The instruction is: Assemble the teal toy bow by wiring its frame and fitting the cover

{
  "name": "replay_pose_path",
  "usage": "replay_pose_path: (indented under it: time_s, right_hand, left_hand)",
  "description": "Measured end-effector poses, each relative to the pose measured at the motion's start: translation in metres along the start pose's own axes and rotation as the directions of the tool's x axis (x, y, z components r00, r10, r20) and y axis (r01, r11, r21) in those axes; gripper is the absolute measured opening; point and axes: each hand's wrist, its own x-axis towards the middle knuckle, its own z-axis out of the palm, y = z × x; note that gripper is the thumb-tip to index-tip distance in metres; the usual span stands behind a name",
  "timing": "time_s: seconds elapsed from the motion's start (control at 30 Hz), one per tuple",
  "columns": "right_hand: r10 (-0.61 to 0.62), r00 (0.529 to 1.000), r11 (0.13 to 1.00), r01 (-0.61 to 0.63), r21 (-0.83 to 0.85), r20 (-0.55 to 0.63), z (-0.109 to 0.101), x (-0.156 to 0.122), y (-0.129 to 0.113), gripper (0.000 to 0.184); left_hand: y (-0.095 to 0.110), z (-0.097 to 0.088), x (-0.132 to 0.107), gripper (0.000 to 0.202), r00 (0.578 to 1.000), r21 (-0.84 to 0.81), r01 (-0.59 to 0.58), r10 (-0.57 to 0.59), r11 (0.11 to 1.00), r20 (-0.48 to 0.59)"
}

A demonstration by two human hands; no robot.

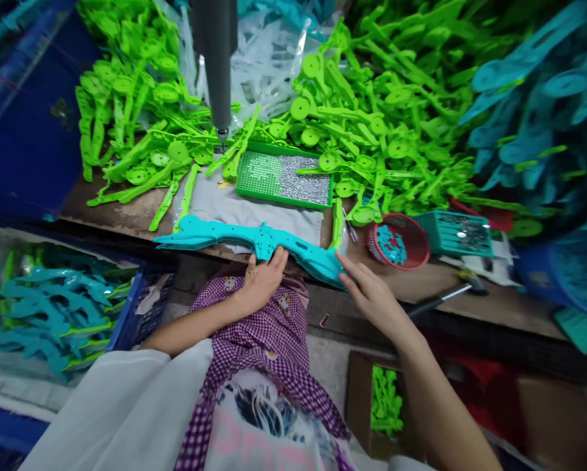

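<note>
A long turquoise plastic piece shaped like a toy bow [264, 241] lies crosswise at the bench's near edge, partly over a grey cloth [274, 219]. My left hand [263, 280] grips its near side at the middle, with fingertips on top and the thumb against the edge. At the right end, my right hand [374, 294] holds the piece with stretched fingers against its tip; the underside of that grip is hidden. Beyond the cloth sits a green tray [259, 190] of small metal screws. Above it hangs a dark powered screwdriver [219, 85], its tip pointing down.
Lime-green plastic parts [396, 131] are heaped across the back. To the right stand a red bowl [411, 261] of small turquoise pieces, a teal basket [431, 232] and a black-handled hammer [431, 304]. A blue crate [131, 307] with turquoise parts stands at the lower left.
</note>
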Motion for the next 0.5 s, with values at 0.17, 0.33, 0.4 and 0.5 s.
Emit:
replay_pose_path:
  time_s: [0.17,0.33,0.4,0.5]
  right_hand:
    - [0.117,0.992,0.982,-0.110,0.152,-0.038,0.0037,0.0001,0.0065,0.052]
    - [0.113,0.991,0.982,-0.100,0.160,-0.076,0.0043,0.0026,0.0057,0.048]
    - [0.107,0.991,0.982,-0.093,0.166,-0.077,0.0035,0.0023,0.0044,0.047]
    - [0.053,0.998,0.986,-0.046,0.159,-0.039,0.0022,0.0010,0.0045,0.050]
  left_hand:
    - [0.0045,0.0010,-0.0019,0.055,1.000,-0.019,-0.007,0.007,1.000,-0.029]
    - [0.0049,0.0006,-0.0042,0.057,0.999,-0.075,-0.002,-0.001,0.997,-0.038]
    - [0.0039,0.0015,-0.0041,0.057,0.999,-0.102,-0.017,0.011,0.995,-0.051]
    - [0.0028,0.0040,-0.0038,0.058,0.997,-0.138,-0.033,0.023,0.990,-0.073]
